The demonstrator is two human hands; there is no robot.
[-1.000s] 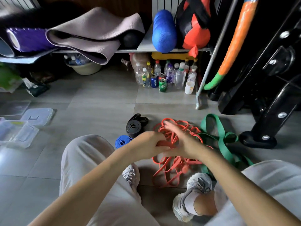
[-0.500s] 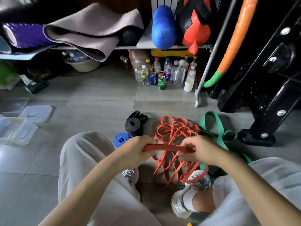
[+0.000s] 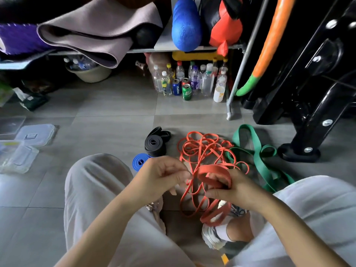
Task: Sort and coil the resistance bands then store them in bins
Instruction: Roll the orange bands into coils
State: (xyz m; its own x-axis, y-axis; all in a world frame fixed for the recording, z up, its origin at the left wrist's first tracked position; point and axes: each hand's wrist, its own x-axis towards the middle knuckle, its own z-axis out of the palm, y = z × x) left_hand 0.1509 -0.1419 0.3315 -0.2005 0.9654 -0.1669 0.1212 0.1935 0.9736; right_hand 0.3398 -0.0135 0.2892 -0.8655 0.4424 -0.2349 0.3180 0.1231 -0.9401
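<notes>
Your left hand (image 3: 159, 176) sits near centre, fingers curled, thumb and forefinger pinching a strand of the orange band (image 3: 212, 167). Your right hand (image 3: 238, 189) is just right of it, fingers curled through a flat loop of the same band, which wraps over them; the two hands are close but not touching. The rest of the orange band lies in a loose tangle on the floor (image 3: 115, 132), running from beyond your hands to beneath them, with one near loop draped over your shoe (image 3: 212, 237). The green band (image 3: 257, 158) lies uncoiled on the right, its strands overlapping the right edge of the orange tangle. The black coil (image 3: 155, 145) stands wound on the floor, left of the tangle and apart from it. The blue coil (image 3: 140, 161) lies nearer, just beside the black coil and partly hidden behind your left hand. The clear bins (image 3: 19, 158) sit at the left edge, well apart from all bands, with a lid (image 3: 35, 132) just beyond them. Bottles (image 3: 192, 81) stand at the far side.
</notes>
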